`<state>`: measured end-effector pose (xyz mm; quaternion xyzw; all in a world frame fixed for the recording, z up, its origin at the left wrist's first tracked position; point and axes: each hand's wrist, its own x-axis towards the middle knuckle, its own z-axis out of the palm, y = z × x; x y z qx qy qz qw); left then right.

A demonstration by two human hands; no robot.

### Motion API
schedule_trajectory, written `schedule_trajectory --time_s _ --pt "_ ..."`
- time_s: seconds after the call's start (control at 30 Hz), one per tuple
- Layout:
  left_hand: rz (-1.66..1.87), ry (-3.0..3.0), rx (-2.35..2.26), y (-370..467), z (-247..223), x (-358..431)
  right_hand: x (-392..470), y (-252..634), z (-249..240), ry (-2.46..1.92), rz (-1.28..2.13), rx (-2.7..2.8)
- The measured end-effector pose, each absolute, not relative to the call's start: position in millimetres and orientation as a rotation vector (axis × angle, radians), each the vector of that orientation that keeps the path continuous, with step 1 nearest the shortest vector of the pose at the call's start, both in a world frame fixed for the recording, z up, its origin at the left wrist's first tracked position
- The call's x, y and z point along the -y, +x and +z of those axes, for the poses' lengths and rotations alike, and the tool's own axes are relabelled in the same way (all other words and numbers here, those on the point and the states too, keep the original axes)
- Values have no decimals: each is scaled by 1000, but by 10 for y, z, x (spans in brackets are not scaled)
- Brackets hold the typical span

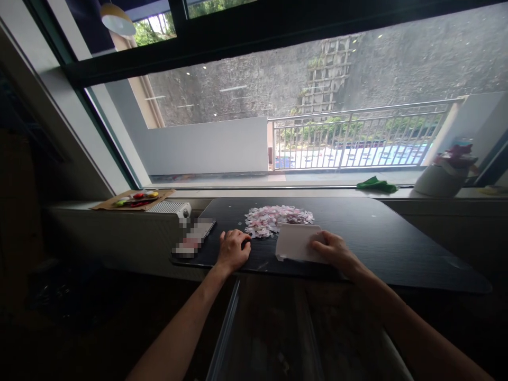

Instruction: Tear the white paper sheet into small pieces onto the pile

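My right hand [335,252] grips the right side of a white, flat, box-like piece [297,242], with the thumb across its face. The white piece is tilted over the dark table [397,248], just in front of a heap of small pink and white paper-like scraps [270,219]. To the left, my left hand [234,250] rests near the table's front edge with its fingers curled. Whether anything small is between those fingers is hidden.
A phone-like object [206,230], partly blurred out, lies at the table's left edge. Beyond stand a white device [170,208], a brown board [107,203] with colourful items, a green cloth [377,184] and a white pot [440,177] along the windowsill.
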<state>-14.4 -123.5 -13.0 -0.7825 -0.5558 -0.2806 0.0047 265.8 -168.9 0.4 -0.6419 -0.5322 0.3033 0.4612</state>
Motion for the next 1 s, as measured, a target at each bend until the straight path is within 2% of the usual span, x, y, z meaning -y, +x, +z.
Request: schedule_trajectory --time_s 0.17,0.4,0.57,0.67,0.83,1.0 --pt "-864 -2448 1734 -132 -133 1239 1812 2958 60 -1585 779 1160" --pt "-834 -2450 1753 -133 -117 1243 1713 2543 49 -1406 952 1241" --pt "-858 -2451 1737 -132 -131 1242 1834 2939 48 -1615 857 1149" --pt "-861 -2445 1722 -130 -135 1248 1928 3117 161 -1597 823 1072" --pt "-847 -2441 1716 -138 -136 1248 1796 2763 233 -1414 964 1081" --pt "-818 -2450 1707 -145 -134 1240 1716 2752 116 -1521 989 1152"
